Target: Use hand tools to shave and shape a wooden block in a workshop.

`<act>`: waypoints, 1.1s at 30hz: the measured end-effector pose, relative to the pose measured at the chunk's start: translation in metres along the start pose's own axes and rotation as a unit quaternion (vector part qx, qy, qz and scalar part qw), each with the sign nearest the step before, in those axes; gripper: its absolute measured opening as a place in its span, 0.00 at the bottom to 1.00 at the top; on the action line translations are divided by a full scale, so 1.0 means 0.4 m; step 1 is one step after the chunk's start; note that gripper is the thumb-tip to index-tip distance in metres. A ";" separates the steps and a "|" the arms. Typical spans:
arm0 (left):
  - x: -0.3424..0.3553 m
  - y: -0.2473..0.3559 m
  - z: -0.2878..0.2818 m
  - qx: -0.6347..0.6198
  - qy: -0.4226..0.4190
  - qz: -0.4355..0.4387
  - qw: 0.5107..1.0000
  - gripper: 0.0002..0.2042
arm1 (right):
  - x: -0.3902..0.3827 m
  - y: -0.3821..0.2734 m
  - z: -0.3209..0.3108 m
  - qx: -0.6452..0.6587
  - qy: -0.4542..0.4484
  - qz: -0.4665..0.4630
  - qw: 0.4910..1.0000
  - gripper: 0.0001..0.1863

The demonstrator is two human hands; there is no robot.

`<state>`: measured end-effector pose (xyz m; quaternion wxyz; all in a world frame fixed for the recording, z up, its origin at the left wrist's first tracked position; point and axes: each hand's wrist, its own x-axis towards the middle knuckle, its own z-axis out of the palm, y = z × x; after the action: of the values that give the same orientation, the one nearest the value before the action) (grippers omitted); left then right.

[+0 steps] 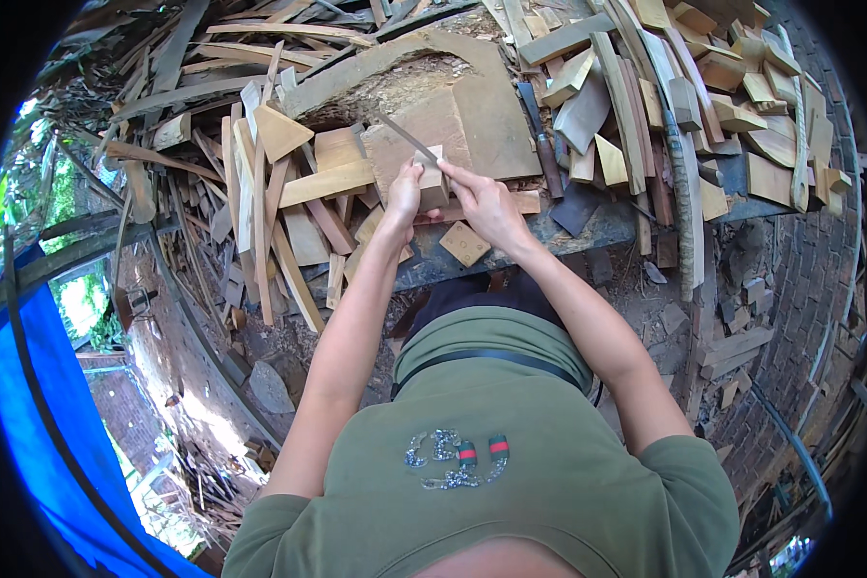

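Observation:
Near the centre of the view, my left hand [403, 195] grips a small pale wooden block [433, 196] at the front of a larger square brown wooden block [435, 114]. My right hand [487, 208] is closed on the near end of a long, narrow flat tool [399, 128], which looks like a file or blade and lies diagonally across the top of the small block, pointing up and left. Just below my hands lies a small square piece of wood with holes [465, 242].
Piles of offcuts and thin slats [294, 270] crowd the bench [424, 275] on both sides. Two long-handled tools [551, 166] lie right of the large block. Rubble [270, 385] covers the ground below. A blue tarp [43, 405] hangs at the far left.

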<state>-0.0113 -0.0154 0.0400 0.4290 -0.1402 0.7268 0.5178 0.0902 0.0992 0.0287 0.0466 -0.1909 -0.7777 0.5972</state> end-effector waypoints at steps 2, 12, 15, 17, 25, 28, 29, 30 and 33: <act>0.011 -0.014 -0.017 0.004 0.009 -0.004 1.000 0.19 | 0.016 -0.013 0.013 -0.007 0.021 -0.007 1.000 0.18; 0.008 -0.001 -0.006 -0.009 -0.021 -0.009 1.000 0.22 | 0.028 0.052 0.030 0.009 0.024 -0.008 1.000 0.19; 0.009 -0.022 -0.027 -0.031 -0.001 0.003 1.000 0.22 | -0.003 0.000 0.015 -0.003 0.003 0.000 1.000 0.19; 0.014 -0.024 -0.031 -0.024 -0.004 0.004 1.000 0.21 | -0.073 -0.068 -0.024 0.002 -0.072 0.064 0.995 0.20; 0.004 -0.013 -0.006 -0.019 -0.011 0.023 0.999 0.20 | 0.044 0.038 0.022 -0.005 0.008 0.016 1.000 0.19; 0.028 -0.026 -0.036 -0.028 -0.005 -0.007 1.000 0.20 | -0.048 -0.034 0.003 0.016 -0.018 -0.016 1.000 0.19; 0.028 -0.030 -0.040 -0.022 -0.011 -0.051 0.998 0.21 | -0.081 -0.058 -0.009 0.030 -0.035 -0.022 0.999 0.19; 0.027 -0.037 -0.037 -0.035 -0.003 -0.038 0.999 0.21 | -0.095 -0.066 -0.015 0.028 -0.042 -0.010 0.999 0.19; 0.023 -0.019 -0.026 0.003 -0.012 -0.033 0.999 0.23 | -0.044 -0.033 -0.004 0.009 -0.011 -0.027 1.000 0.18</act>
<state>-0.0169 -0.0255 0.0292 0.4553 -0.1568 0.7178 0.5029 0.1038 0.0916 0.0443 0.0563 -0.1627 -0.7775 0.6049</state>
